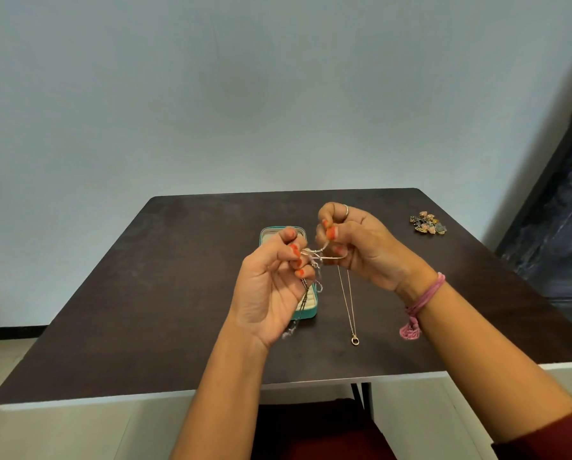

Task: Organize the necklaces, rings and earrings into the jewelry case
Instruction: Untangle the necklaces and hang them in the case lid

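Gold pendant necklace [348,305] hangs above the dark table [152,293], pendant low, chain top pinched by right hand [354,247]. Left hand [271,283] pinches tangled silver chains [313,260] between both hands. Teal jewelry case [308,308] open behind left hand. Earring pile [428,223] far right

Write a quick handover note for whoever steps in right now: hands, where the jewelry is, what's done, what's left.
Left hand and right hand: both pinch a tangle of chains above the table.
A thin gold necklace hangs from the tangle, its pendant near the tabletop.
Teal jewelry case: open, under the left hand; contents unclear.
Pile of small jewelry: far right, untouched.
Left: untangle, stow chains, then the pile.
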### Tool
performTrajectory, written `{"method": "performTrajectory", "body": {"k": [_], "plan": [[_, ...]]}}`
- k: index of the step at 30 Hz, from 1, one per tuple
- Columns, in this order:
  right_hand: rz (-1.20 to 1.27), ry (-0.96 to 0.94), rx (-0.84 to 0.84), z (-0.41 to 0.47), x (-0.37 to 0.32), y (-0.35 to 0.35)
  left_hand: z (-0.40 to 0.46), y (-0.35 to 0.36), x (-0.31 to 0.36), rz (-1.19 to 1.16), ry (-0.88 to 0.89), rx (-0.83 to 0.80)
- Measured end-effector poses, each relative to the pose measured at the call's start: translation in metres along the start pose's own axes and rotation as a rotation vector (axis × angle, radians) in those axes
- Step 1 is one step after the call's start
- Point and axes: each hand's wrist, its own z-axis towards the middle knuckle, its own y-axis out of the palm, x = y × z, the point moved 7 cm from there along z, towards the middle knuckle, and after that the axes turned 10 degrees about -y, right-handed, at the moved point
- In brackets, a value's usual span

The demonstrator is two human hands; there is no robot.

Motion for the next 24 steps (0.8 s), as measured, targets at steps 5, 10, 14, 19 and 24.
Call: {"method": "performTrajectory", "body": {"k": [5, 10, 14, 19, 24], "plan": [[-0.126, 0.043, -0.031, -0.006, -0.009, 0.001, -0.002, 0.001, 0.004, 0.048, 0.067, 0.0], [-0.286, 0.105, -0.106, -0.012, -0.02, 0.005, -0.004, 0.0, 0.007, 0.067, 0.105, 0.015], [-0.484, 0.121, -0.19, -0.014, -0.021, 0.003, -0.004, -0.003, 0.009, 0.08, 0.126, 0.045], [-0.572, 0.121, -0.191, -0.013, -0.019, 0.003, -0.004, -0.006, 0.009, 0.134, 0.135, 0.065], [-0.693, 0.072, -0.179, -0.011, -0.02, 0.004, -0.006, -0.01, 0.011, 0.197, 0.159, 0.094]]}}
